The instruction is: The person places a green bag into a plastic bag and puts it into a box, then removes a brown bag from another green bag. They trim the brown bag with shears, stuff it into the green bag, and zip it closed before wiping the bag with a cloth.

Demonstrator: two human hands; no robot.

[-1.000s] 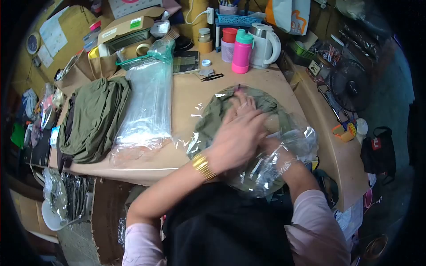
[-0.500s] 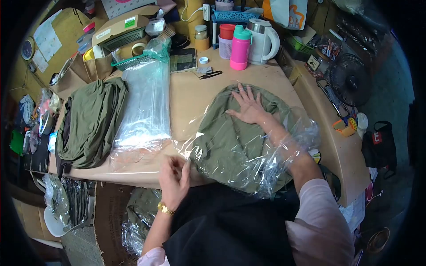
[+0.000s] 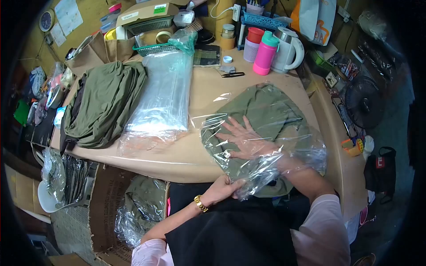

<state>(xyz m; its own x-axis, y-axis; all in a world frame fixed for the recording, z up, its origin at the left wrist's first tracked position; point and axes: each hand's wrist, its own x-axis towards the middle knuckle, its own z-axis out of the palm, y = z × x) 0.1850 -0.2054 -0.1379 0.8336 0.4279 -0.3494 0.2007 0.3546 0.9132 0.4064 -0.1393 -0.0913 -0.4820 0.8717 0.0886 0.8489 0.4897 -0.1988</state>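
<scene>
An olive-green fabric piece [image 3: 270, 111] lies in a clear plastic bag [image 3: 310, 146] at the right of the table. My right hand [image 3: 248, 141] is inside the bag, fingers spread flat on the fabric, with the wrist at the bag's mouth. At the table's front edge, my left hand [image 3: 226, 188] pinches the gathered plastic near that mouth. To the left lies a stack of empty clear plastic bags [image 3: 162, 97]. Further left is a pile of folded olive-green fabric pieces [image 3: 106, 102].
A pink bottle [image 3: 265, 55], a white kettle [image 3: 287, 51] and black thread snips [image 3: 233, 75] are at the back of the table. Below its front edge, a cardboard box [image 3: 104, 213] holds bagged green fabric [image 3: 146, 199]. A black fan [image 3: 364, 102] stands at right.
My right hand has moved down and left across the fabric inside the bag. My left hand has moved right and down and now grips the bag's edge. The view has shifted slightly.
</scene>
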